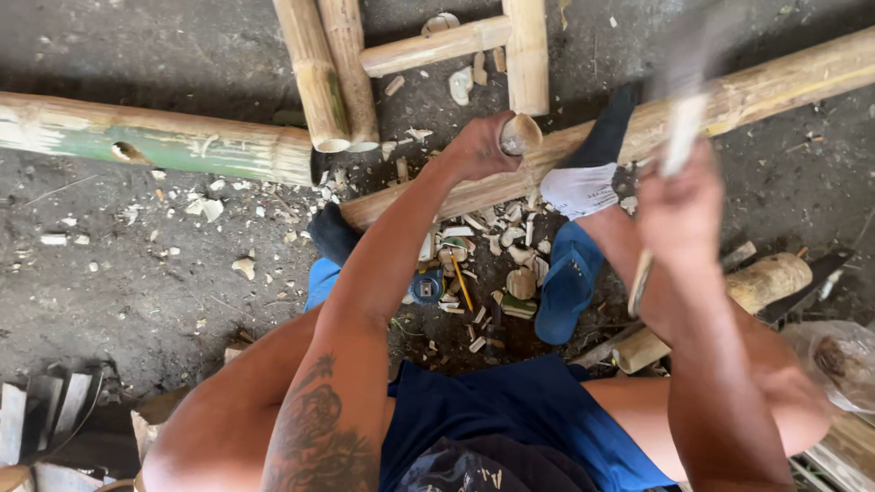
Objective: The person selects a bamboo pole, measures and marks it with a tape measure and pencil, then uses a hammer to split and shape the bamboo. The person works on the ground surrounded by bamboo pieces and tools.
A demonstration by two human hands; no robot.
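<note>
The left hand (478, 148) is closed around a short bamboo piece (521, 134), its cut end showing pale and hollow between thumb and fingers, and holds it down against a long bamboo pole (784, 77) that lies slantwise across the floor (137, 273). The right hand (679, 214) is raised and clenched on the handle of a blade (685, 100), which is smeared by motion blur, so its exact shape cannot be told. A socked foot (583, 187) rests on the pole just beside the left hand, with a blue sandal (565, 287) under the heel. The short piece looks light, stiff and hard-walled; its round, smooth skin would likely roll or slip under a blow, so a full wrap around its upper end, well above where the edge lands, seems the safest hold. Bamboo tends to split along the grain, so it probably handles as tough across and brittle lengthwise. The long pole looks heavy enough to stay put as a rest, more so with the foot on it. Pale chips (492, 223) litter the floor between the feet, a tape measure (426, 287) and a yellow pencil (462, 282) among them. A green-tinged bamboo trunk (155, 137) lies to the left, a bamboo frame (428, 46) stands above, and a short log (761, 282) lies near the right knee.
</note>
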